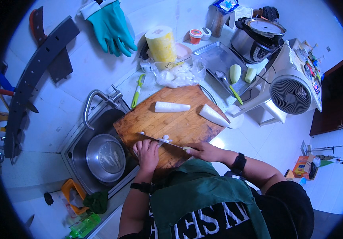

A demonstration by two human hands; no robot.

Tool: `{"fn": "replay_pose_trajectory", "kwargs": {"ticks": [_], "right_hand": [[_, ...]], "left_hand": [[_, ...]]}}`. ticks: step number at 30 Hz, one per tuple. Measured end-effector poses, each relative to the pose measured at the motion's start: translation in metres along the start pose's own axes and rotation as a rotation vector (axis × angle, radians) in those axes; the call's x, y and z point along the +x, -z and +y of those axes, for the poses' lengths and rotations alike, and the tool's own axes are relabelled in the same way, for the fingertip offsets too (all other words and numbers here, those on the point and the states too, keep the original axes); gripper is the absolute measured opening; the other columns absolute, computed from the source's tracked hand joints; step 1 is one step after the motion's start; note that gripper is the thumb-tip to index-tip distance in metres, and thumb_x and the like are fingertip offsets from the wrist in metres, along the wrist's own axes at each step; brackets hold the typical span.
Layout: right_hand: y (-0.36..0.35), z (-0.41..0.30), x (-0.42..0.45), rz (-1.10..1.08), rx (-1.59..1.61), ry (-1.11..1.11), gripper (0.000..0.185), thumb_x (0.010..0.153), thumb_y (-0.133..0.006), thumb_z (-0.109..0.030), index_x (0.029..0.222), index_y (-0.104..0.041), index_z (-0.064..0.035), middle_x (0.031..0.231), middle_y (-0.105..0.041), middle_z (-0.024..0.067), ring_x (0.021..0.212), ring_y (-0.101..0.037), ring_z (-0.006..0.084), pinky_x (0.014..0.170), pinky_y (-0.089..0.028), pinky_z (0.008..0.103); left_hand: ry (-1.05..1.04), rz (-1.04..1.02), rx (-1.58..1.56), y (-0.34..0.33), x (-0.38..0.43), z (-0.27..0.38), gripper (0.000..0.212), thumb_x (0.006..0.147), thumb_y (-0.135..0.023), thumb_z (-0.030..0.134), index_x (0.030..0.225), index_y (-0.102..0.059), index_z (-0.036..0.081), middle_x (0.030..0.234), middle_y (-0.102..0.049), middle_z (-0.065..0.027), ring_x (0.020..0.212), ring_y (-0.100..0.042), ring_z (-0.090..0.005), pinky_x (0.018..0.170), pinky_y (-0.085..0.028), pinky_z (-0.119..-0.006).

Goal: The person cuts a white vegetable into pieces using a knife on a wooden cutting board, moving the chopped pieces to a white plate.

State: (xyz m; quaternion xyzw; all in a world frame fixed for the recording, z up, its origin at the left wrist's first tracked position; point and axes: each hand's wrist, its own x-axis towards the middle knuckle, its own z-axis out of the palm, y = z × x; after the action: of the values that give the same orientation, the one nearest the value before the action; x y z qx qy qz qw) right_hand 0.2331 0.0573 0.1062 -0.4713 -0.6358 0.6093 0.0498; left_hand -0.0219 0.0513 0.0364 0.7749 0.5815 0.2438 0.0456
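On the wooden cutting board (pixel 171 122), my right hand (pixel 202 151) grips the pale handle of a kitchen knife (pixel 173 144). Its blade reaches left to the fingertips of my left hand (pixel 146 152), which presses a white vegetable piece (pixel 160 143) onto the board; most of that piece is hidden beneath my fingers. Small cut white bits (pixel 166 137) lie against the blade's far side. Farther up the board rest two longer peeled white vegetable pieces, one lying crosswise (pixel 172 107) and a tapered one (pixel 214 115) at the right edge.
A steel bowl (pixel 106 158) sits in the sink (pixel 78 167) under the faucet (pixel 92 98). Beyond the board are a green peeler (pixel 138 91), a plastic bag (pixel 179 74) and a metal tray (pixel 219 53) holding pale green vegetable pieces (pixel 235 74) and a spoon (pixel 226 82). A fan (pixel 291 91) stands right.
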Motion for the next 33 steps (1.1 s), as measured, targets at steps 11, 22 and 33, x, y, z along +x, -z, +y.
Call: {"fn": "replay_pose_trajectory", "kwargs": {"ticks": [11,22,33], "right_hand": [[0.000,0.009,0.008,0.005,0.154,-0.023,0.052,0.098,-0.040,-0.044,0.123,-0.052,0.0001,0.098,-0.063,0.0183,0.088,-0.059,0.0263,0.081,-0.046,0.0352],[0.019,-0.016,-0.035,-0.045,0.024,-0.039,0.048,0.098,-0.042,-0.040,0.123,-0.053,-0.0001,0.097,-0.063,0.0180,0.088,-0.059,0.0251,0.082,-0.045,0.0352],[-0.006,-0.002,0.005,0.020,0.000,0.059,0.049,0.099,-0.041,-0.039,0.127,-0.049,0.0002,0.108,-0.061,0.0240,0.100,-0.059,0.0341,0.090,-0.044,0.0372]], "left_hand": [[-0.007,0.018,-0.008,0.000,0.002,0.000,0.017,0.077,-0.066,0.018,0.092,-0.063,0.011,0.095,-0.055,-0.0060,0.095,-0.048,-0.0277,0.087,-0.033,-0.043],[0.000,0.001,0.019,-0.001,0.002,0.000,0.013,0.078,-0.064,0.018,0.087,-0.063,0.010,0.092,-0.055,-0.0071,0.094,-0.048,-0.0289,0.087,-0.033,-0.045],[0.007,-0.019,0.007,-0.002,0.001,-0.002,0.015,0.075,-0.067,0.019,0.087,-0.062,0.011,0.094,-0.054,-0.0076,0.096,-0.046,-0.0305,0.087,-0.032,-0.045]]}}
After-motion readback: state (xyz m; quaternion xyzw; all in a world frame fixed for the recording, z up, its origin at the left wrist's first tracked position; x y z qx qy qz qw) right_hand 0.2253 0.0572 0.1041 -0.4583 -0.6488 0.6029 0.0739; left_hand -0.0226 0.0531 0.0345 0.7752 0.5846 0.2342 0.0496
